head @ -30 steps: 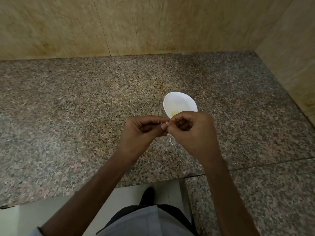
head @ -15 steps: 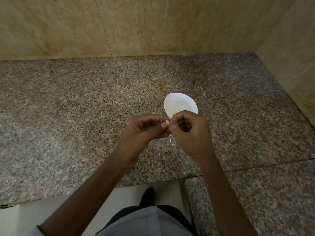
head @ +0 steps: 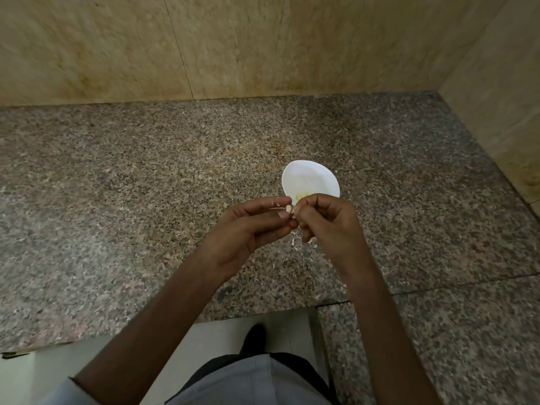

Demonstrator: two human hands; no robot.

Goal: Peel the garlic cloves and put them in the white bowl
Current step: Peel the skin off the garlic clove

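A small pale garlic clove [head: 289, 208] sits between the fingertips of both hands, just in front of the white bowl [head: 309, 178]. My left hand [head: 248, 229] pinches the clove between thumb and forefinger. My right hand [head: 328, 222] has its fingers curled and its fingertips on the clove's right side. The bowl stands on the granite counter [head: 146, 200] and a yellowish peeled clove [head: 301, 196] shows at its near rim, partly hidden by my right hand.
Thin white garlic skins [head: 295, 241] lie scattered on the counter below my hands. Beige stone walls close off the back and the right side. The counter's front edge steps around a floor gap where a dark shoe [head: 252, 337] stands.
The hands stay together at the clove with small finger shifts. The left fingers have straightened somewhat, and more of the clove shows between the fingertips.
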